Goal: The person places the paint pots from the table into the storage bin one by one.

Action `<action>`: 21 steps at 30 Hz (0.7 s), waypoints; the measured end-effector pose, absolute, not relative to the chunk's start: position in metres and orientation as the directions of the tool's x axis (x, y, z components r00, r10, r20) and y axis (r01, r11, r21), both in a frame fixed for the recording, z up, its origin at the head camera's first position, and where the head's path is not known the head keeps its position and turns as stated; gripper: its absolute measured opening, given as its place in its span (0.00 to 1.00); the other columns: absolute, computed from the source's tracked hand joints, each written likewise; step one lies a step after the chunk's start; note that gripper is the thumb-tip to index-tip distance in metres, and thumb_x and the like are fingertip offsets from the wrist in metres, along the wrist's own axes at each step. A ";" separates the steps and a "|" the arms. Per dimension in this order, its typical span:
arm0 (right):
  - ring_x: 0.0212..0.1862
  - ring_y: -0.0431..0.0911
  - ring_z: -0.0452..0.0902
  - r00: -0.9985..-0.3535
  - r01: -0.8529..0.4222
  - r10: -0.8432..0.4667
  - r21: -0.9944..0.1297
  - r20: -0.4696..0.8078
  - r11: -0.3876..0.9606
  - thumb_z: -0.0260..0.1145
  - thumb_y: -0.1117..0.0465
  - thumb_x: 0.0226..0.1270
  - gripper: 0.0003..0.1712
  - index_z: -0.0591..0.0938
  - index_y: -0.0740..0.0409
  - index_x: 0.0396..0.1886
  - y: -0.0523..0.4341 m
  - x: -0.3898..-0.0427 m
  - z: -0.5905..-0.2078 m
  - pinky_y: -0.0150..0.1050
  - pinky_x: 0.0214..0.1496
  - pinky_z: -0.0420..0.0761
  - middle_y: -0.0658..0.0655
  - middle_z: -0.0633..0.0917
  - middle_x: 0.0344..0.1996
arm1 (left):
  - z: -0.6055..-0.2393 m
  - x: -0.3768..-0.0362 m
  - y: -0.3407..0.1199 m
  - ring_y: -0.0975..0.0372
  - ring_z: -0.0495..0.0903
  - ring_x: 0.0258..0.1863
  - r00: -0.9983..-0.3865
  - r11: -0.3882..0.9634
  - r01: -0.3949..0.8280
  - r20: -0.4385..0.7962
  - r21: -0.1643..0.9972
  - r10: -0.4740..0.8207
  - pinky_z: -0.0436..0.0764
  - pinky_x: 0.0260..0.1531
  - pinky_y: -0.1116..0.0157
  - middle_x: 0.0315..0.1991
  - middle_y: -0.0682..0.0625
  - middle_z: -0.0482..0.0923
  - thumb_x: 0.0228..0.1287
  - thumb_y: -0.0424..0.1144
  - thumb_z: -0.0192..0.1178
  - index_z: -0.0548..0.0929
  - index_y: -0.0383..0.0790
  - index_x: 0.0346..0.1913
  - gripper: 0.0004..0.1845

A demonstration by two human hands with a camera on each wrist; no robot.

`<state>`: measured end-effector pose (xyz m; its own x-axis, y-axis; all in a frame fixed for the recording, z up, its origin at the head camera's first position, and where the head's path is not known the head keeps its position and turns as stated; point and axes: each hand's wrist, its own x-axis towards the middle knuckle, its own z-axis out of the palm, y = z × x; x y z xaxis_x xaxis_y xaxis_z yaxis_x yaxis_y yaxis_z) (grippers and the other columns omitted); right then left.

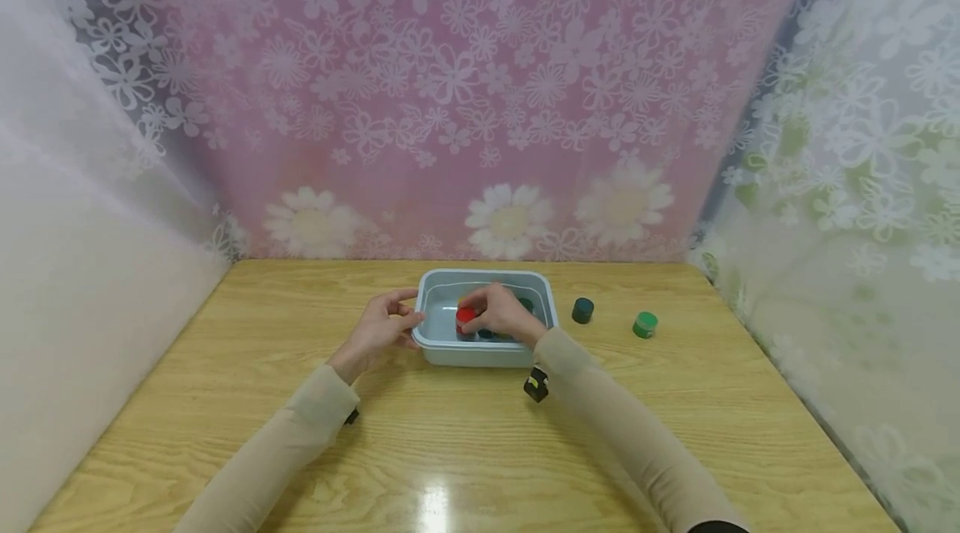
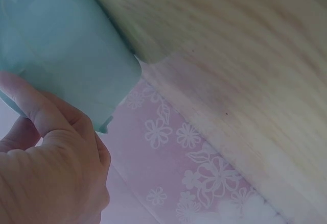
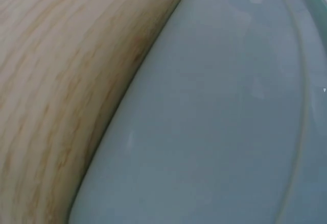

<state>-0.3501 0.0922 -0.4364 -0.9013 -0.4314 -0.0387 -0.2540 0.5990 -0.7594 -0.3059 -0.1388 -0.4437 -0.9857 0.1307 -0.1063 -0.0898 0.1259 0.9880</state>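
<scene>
A light blue-grey plastic basin (image 1: 480,357) stands on the wooden table. My left hand (image 1: 378,324) grips its left rim; in the left wrist view the thumb and fingers of the left hand (image 2: 56,152) pinch the edge of the basin (image 2: 71,40). Inside the basin, my right hand (image 1: 506,313) pinches a small red-lidded jar (image 1: 465,319) between thumb and fingers. Several other small jars lie in the basin, partly hidden by that hand, among them a dark green one (image 1: 526,304). Only the outer wall of the basin (image 3: 214,106) fills the right wrist view, without the hand.
To the right of the basin on the wooden table (image 1: 450,441) stand a dark jar (image 1: 582,310) and, farther right, a green jar (image 1: 645,324). A pink flowered curtain (image 1: 450,99) hangs behind the table, with pale cloth at both sides.
</scene>
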 end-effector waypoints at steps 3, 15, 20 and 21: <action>0.44 0.46 0.82 -0.904 -0.257 -0.426 -0.753 -0.035 0.606 0.77 0.64 0.53 0.23 0.86 0.57 0.52 0.091 -0.349 -0.438 0.38 0.45 0.84 0.55 0.87 0.46 | -0.444 -0.304 -0.140 0.59 0.80 0.24 -0.985 0.130 -0.096 -0.112 0.987 0.127 0.88 0.33 0.50 0.40 0.42 0.72 0.67 0.28 0.60 0.69 0.37 0.70 0.29; 0.41 0.45 0.80 -0.912 -0.264 -0.409 -0.711 -0.036 0.651 0.77 0.67 0.53 0.19 0.88 0.57 0.47 0.090 -0.346 -0.437 0.36 0.42 0.84 0.55 0.87 0.43 | -0.446 -0.302 -0.140 0.59 0.80 0.26 -0.985 0.128 -0.095 -0.112 0.987 0.132 0.88 0.35 0.49 0.39 0.43 0.71 0.67 0.28 0.61 0.69 0.38 0.70 0.29; 0.41 0.46 0.80 -0.920 -0.256 -0.392 -0.711 -0.030 0.655 0.77 0.66 0.53 0.18 0.88 0.56 0.46 0.090 -0.348 -0.436 0.36 0.42 0.85 0.56 0.87 0.43 | -0.444 -0.305 -0.139 0.59 0.81 0.26 -0.984 0.122 -0.095 -0.112 0.988 0.141 0.89 0.30 0.57 0.40 0.43 0.71 0.67 0.29 0.60 0.68 0.38 0.71 0.29; 0.41 0.46 0.80 -0.921 -0.257 -0.389 -0.711 -0.026 0.655 0.77 0.66 0.53 0.18 0.88 0.57 0.46 0.090 -0.349 -0.436 0.36 0.42 0.85 0.56 0.87 0.43 | -0.444 -0.305 -0.139 0.59 0.81 0.27 -0.984 0.120 -0.095 -0.112 0.988 0.141 0.89 0.29 0.58 0.40 0.43 0.71 0.67 0.29 0.60 0.68 0.38 0.71 0.29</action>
<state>-0.3485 0.0898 -0.4357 -0.9207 -0.3895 -0.0262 -0.2569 0.6550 -0.7106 -0.3051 -0.1391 -0.4437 -0.9837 0.1408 -0.1118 -0.0951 0.1204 0.9882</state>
